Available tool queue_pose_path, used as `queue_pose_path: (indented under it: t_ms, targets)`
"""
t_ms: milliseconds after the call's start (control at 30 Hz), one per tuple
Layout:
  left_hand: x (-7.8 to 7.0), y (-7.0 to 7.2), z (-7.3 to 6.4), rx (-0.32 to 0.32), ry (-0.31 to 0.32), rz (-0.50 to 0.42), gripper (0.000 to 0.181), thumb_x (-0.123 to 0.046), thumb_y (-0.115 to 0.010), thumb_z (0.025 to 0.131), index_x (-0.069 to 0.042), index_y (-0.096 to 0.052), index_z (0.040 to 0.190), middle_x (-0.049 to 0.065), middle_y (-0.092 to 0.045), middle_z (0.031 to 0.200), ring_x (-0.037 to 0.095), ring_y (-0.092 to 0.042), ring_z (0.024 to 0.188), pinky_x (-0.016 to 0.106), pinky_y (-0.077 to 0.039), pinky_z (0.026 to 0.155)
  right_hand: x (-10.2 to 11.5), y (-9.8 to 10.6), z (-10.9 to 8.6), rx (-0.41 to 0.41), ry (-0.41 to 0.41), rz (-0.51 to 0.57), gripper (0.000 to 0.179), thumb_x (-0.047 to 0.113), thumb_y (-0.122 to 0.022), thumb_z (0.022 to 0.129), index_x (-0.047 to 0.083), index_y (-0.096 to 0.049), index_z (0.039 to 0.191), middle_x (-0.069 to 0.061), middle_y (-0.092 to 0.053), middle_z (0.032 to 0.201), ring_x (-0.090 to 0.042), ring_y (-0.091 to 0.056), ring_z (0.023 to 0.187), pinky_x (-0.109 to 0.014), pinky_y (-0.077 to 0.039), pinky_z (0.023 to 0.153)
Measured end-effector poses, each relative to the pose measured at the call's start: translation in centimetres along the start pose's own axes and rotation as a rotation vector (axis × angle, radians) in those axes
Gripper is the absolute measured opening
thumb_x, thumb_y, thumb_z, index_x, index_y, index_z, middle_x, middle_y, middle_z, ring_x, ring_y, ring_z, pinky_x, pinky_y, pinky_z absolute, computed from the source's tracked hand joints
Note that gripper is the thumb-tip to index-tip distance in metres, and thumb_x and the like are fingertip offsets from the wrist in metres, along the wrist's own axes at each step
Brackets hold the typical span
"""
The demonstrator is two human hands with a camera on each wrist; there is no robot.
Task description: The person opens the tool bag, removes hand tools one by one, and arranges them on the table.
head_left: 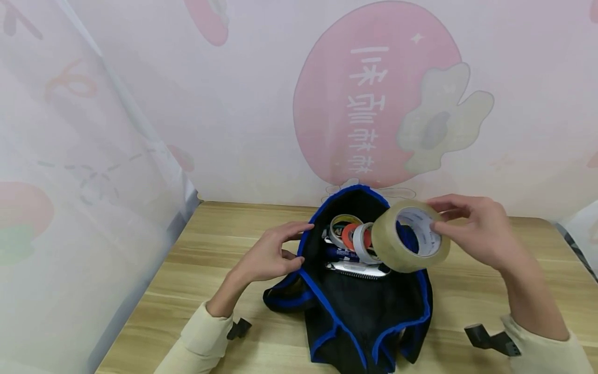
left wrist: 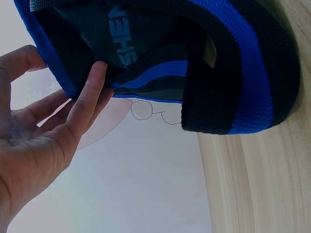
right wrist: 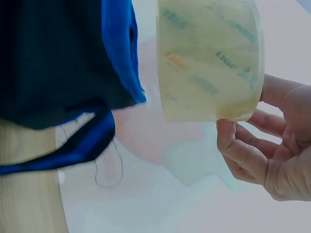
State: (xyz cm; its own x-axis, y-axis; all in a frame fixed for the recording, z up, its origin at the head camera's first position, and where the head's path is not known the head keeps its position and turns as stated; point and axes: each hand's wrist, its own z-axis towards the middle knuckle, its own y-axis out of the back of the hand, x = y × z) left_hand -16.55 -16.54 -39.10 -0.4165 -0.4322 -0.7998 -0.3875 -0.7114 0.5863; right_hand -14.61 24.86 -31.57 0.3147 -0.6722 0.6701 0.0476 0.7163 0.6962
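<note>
A black tool bag with blue trim (head_left: 369,304) stands with its mouth spread. My left hand (head_left: 268,253) pinches its left rim between thumb and fingers; pale lettering on the fabric shows in the left wrist view. In my right hand (head_left: 481,231) is a wide roll of clear packing tape (head_left: 388,244), gripped by its right side and held above the bag's right edge. Inside the bag lie a white-rimmed tape roll (head_left: 358,244), an orange roll (head_left: 348,236), a yellowish roll (head_left: 337,224), a dark blue item (head_left: 340,254) and a silver item with a toothed edge (head_left: 357,269).
The bag stands on a wooden table (head_left: 224,223) near its back edge. A pale printed sheet (head_left: 252,114) hangs behind, with another along the left side. A black and blue strap (left wrist: 250,73) loops from the bag.
</note>
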Motion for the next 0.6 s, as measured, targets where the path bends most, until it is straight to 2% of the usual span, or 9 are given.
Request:
queue_pose_path:
  t_ms: [67,167,233,433,600]
  targets:
    - [0.0,0.0,0.0,0.001,0.000,-0.001,0.072,0.001,-0.074,0.091,-0.007,-0.051,0.159,0.014,-0.050,0.165,0.042,-0.060,0.141,0.025,-0.066,0.086,-0.6,0.6,-0.2,-0.010,-0.028,-0.016,0.033,0.009,-0.080,0.095,0.007,-0.077,0.127,-0.011,-0.081,0.114,0.015,-0.061,0.090,-0.021,-0.056,0.062]
    - [0.1,0.1,0.0,-0.001,-0.002,0.001,0.072,0.001,-0.074,0.091,-0.007,-0.051,0.159,0.014,-0.049,0.165,0.043,-0.060,0.141,0.026,-0.066,0.086,-1.6,1.4,-0.5,-0.023,-0.060,-0.043,0.033,0.011,-0.080,0.095,0.009,-0.078,0.128,0.005,-0.080,0.108,0.016,-0.061,0.090,-0.020,-0.055,0.064]
    - [0.1,0.1,0.0,-0.002,-0.003,0.002,0.072,0.001,-0.074,0.091,-0.007,-0.052,0.159,0.014,-0.050,0.165,0.043,-0.060,0.141,0.026,-0.066,0.085,-2.2,1.9,-0.7,-0.029,-0.084,-0.059,0.032,0.012,-0.080,0.096,0.010,-0.077,0.128,0.008,-0.079,0.108,0.017,-0.060,0.090,-0.019,-0.054,0.065]
    - [0.2,0.1,0.0,0.000,-0.001,0.002,0.072,0.000,-0.074,0.090,-0.007,-0.052,0.158,0.013,-0.050,0.164,0.041,-0.060,0.141,0.026,-0.066,0.085,-4.3,2.7,-1.5,-0.026,-0.181,-0.113,0.037,0.020,-0.075,0.101,0.007,-0.072,0.136,-0.021,-0.078,0.120,0.022,-0.052,0.087,-0.017,-0.050,0.065]
    - [0.4,0.1,0.0,0.001,-0.005,0.000,0.072,0.001,-0.073,0.090,-0.007,-0.051,0.158,0.013,-0.050,0.164,0.042,-0.060,0.141,0.026,-0.066,0.085,-5.8,3.1,-2.3,-0.046,-0.213,-0.131,0.038,0.020,-0.074,0.102,0.005,-0.071,0.137,-0.023,-0.078,0.117,0.021,-0.053,0.083,-0.017,-0.047,0.063]
